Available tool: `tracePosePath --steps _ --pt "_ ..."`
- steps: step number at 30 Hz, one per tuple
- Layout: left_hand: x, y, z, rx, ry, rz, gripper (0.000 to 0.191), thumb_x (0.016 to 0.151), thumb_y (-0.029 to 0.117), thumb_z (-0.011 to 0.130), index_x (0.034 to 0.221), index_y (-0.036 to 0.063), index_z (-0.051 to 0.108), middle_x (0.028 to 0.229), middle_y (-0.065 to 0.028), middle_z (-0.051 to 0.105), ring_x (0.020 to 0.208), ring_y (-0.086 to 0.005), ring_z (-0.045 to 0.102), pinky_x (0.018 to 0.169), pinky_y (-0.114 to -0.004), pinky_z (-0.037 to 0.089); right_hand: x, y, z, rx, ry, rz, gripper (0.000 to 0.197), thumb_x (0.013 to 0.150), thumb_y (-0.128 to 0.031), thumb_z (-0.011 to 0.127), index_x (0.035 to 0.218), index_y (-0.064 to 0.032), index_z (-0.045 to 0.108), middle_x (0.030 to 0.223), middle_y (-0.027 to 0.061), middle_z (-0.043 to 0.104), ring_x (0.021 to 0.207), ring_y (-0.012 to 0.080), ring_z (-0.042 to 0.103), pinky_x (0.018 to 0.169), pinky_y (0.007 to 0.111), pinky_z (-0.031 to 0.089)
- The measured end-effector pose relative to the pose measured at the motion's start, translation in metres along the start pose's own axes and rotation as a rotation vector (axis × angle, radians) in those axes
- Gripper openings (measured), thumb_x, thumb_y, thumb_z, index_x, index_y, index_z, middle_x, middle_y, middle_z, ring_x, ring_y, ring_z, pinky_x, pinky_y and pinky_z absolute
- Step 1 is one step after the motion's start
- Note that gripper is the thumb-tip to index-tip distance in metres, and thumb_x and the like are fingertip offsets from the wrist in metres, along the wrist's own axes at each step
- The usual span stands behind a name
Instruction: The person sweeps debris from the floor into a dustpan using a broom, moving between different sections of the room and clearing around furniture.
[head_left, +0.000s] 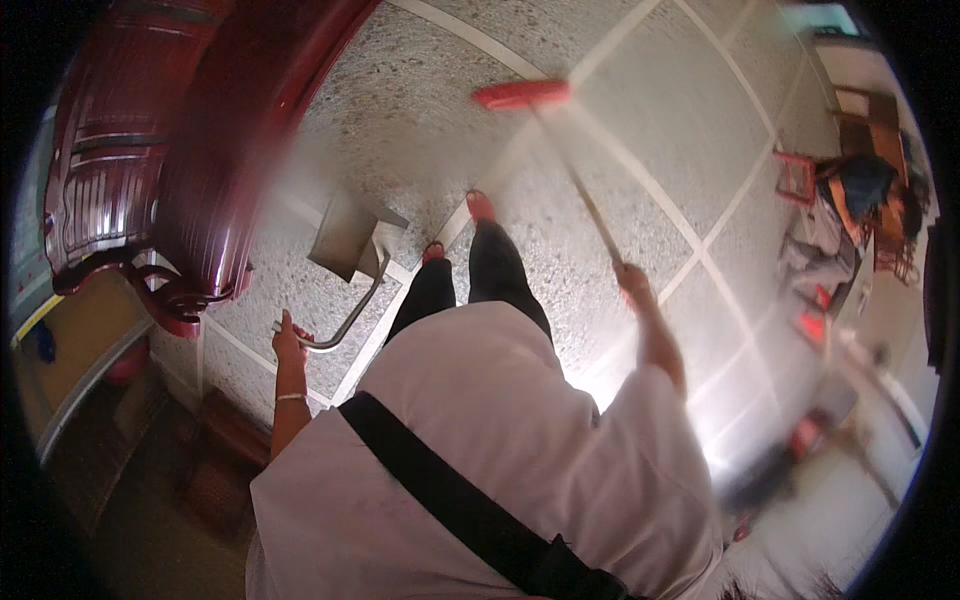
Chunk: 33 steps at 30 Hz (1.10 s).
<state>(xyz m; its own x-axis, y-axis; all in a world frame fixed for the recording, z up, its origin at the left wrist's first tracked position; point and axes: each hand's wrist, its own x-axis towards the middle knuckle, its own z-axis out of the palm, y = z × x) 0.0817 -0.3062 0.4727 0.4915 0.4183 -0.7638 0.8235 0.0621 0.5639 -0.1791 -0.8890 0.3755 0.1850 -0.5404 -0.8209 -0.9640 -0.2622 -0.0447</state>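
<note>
My left hand grips the bent metal handle of a dustpan, whose grey pan hangs low or rests at the floor left of my feet; which of the two I cannot tell. My right hand is closed around the long stick of a broom. The red broom head is at the floor, ahead of my feet and well apart from the dustpan. Both feet wear red footwear, and the floor is speckled tile with pale strips.
A glossy dark red wooden bench stands along the left. At the far right a person sits bent over beside a small red stool. Blurred red objects lie below them. A reddish-brown wooden item is at the lower left.
</note>
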Motion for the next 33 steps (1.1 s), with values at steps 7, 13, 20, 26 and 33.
tracePosePath --steps 7,13,20,26,33 --pt "0.045 0.010 -0.001 0.088 -0.198 0.063 0.038 0.073 0.035 0.051 0.051 0.0081 0.036 0.042 -0.0039 0.036 0.037 -0.0163 0.036 0.041 -0.033 0.038 -0.183 0.103 0.103 0.146 0.081 0.148 0.033 0.074 -0.035 0.045 0.088 -0.0065 0.055 0.078 0.0156 0.056 0.073 0.0290 0.053 0.064 0.035 0.041" --pt "0.048 0.040 0.015 0.217 -0.224 0.119 0.037 0.072 0.035 0.052 0.051 0.0085 0.036 0.042 -0.0034 0.035 0.036 -0.0164 0.036 0.040 -0.033 0.038 -0.239 0.119 0.119 0.110 0.214 0.044 0.031 0.075 -0.034 0.042 0.092 -0.0104 0.052 0.078 0.0130 0.056 0.075 0.0304 0.052 0.064 0.038 0.041" --pt "0.020 0.045 0.044 0.344 -0.306 0.233 0.034 0.072 0.032 0.054 0.054 0.0094 0.036 0.045 -0.0027 0.036 0.039 -0.0163 0.036 0.042 -0.031 0.037 -0.181 0.036 0.103 -0.065 0.175 -0.094 0.026 0.078 -0.030 0.035 0.080 -0.0088 0.050 0.077 0.0130 0.055 0.073 0.0303 0.052 0.064 0.040 0.041" --pt "-0.011 0.048 0.060 0.396 -0.168 0.249 0.034 0.069 0.032 0.057 0.057 0.0078 0.037 0.045 -0.0030 0.034 0.039 -0.0159 0.035 0.040 -0.030 0.036 -0.112 0.047 0.083 -0.123 0.048 -0.100 0.029 0.077 -0.033 0.038 0.089 -0.0107 0.052 0.087 0.0112 0.055 0.082 0.0267 0.052 0.070 0.037 0.041" --pt "-0.033 0.045 0.082 0.446 -0.228 0.312 0.034 0.069 0.033 0.057 0.058 0.0065 0.039 0.048 -0.0046 0.037 0.043 -0.0175 0.039 0.041 -0.031 0.038 -0.155 0.208 0.081 -0.018 -0.010 0.141 0.032 0.074 -0.037 0.041 0.091 -0.0119 0.053 0.091 0.0119 0.053 0.087 0.0272 0.050 0.074 0.037 0.039"
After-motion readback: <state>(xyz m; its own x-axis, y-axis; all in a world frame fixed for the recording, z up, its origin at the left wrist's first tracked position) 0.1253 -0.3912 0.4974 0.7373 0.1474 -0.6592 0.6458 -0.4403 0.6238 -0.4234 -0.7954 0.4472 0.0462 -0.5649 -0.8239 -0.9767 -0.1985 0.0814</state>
